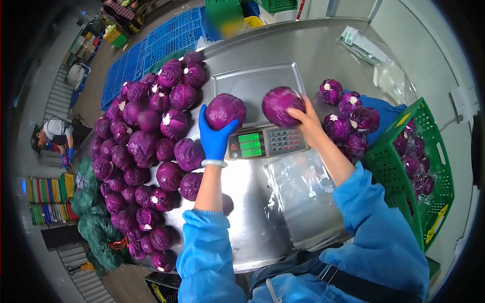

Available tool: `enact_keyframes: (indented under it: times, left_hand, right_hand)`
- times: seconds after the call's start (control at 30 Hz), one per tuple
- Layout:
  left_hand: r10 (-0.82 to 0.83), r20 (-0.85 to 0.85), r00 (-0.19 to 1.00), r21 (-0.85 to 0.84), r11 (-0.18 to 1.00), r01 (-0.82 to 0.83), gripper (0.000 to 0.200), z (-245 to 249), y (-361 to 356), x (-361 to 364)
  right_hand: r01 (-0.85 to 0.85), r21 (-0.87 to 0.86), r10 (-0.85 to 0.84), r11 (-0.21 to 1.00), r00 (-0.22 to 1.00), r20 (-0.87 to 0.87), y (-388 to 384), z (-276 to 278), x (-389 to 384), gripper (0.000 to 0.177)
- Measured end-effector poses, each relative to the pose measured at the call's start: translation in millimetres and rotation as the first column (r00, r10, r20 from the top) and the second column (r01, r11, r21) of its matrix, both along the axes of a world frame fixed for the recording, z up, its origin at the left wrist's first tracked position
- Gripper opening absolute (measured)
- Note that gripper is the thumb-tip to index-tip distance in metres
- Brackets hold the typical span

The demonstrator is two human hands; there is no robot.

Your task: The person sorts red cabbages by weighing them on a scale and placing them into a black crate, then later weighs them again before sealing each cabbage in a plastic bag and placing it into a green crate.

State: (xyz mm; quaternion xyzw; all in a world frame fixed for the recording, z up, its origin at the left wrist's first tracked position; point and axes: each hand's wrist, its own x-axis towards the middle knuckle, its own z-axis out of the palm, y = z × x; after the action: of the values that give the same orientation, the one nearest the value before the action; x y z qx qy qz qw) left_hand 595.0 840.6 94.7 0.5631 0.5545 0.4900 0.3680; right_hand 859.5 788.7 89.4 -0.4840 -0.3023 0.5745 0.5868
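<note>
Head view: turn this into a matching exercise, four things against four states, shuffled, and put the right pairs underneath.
Things
1. Left hand
2. Scale
3. Right hand
4. Crate at right

States
A. Ungloved, gripping a purple cabbage
B. Holds cabbages in clear plastic
C. In a blue glove, gripping another purple cabbage
D. Display lit green

Pairs: 1-C; 2-D; 3-A; 4-B

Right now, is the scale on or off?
On: the scale's three little screens are glowing green.
</note>
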Motion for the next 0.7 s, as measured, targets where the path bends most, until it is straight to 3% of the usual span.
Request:
enact_keyframes:
  times: [0.03,0.1,0.13,0.23,0.3,0.37,0.43,0.47,0.5,0.53,0.57,0.6,0.63,0.67,0.7]
  left_hand:
    - [-0.010,-0.074,0.997,0.027,1.000,0.012,0.099,-3,7,8]
    - [-0.025,-0.224,0.974,0.082,0.996,0.044,0.097,-10,17,23]
    - [-0.052,-0.204,0.978,0.054,0.996,0.065,0.108,-18,21,25]
    - [-0.098,-0.081,0.992,0.107,0.989,0.106,0.106,-21,20,16]
    - [0.082,-0.062,0.995,0.111,0.991,-0.075,0.095,-2,18,-14]
    - [0.336,-0.098,0.937,0.254,0.919,-0.303,0.066,23,16,-51]
    - [0.408,0.089,0.909,0.235,0.878,-0.417,0.058,34,1,-78]
    - [0.323,0.092,0.942,0.156,0.929,-0.334,0.048,36,-12,-84]
    - [0.135,0.134,0.982,0.061,0.988,-0.145,0.047,34,-32,-76]
    - [-0.053,0.194,0.980,-0.024,0.998,0.058,0.045,32,-56,-59]
    - [-0.166,0.422,0.891,-0.352,0.876,0.330,0.048,34,-81,-41]
    - [-0.406,0.193,0.893,-0.463,0.765,0.448,0.054,6,-115,-46]
    - [-0.279,0.340,0.898,-0.575,0.694,0.433,0.057,5,-145,-29]
    - [-0.105,0.446,0.889,-0.674,0.615,0.410,0.060,4,-174,-12]
    - [0.187,0.753,0.631,-0.601,0.586,0.543,0.062,0,-193,-13]
  right_hand:
    - [0.012,0.004,-0.011,1.000,0.984,-0.176,-20,-1,10,0.086]
    - [0.036,-0.033,-0.043,0.999,0.976,-0.215,-60,-6,29,0.089]
    - [0.015,-0.020,-0.019,1.000,0.978,-0.210,-80,-3,38,0.091]
    - [-0.019,-0.013,0.016,1.000,0.981,-0.194,-131,2,59,0.105]
    - [-0.082,-0.045,0.071,0.996,0.979,-0.193,-158,5,76,0.108]
    - [-0.103,-0.064,0.090,0.993,0.979,-0.185,-178,4,89,0.110]
    - [-0.157,-0.087,0.144,0.984,0.979,-0.144,-181,13,90,0.111]
    - [-0.194,-0.099,0.187,0.976,0.979,-0.077,-180,18,83,0.111]
    - [-0.227,-0.111,0.227,0.968,0.974,-0.008,-179,20,77,0.112]
    - [-0.332,0.015,0.306,0.943,0.887,0.347,-175,7,71,0.112]
    - [-0.432,0.023,0.400,0.901,0.851,0.340,-164,29,54,0.111]
    - [-0.501,0.154,0.426,0.851,0.832,0.354,-152,34,34,0.110]
    - [-0.594,0.235,0.416,0.769,0.745,0.522,-140,38,17,0.105]
    - [-0.706,0.243,0.522,0.665,0.673,0.525,-124,49,2,0.098]
    - [-0.783,0.141,0.626,0.606,0.579,0.522,-115,49,-8,0.099]
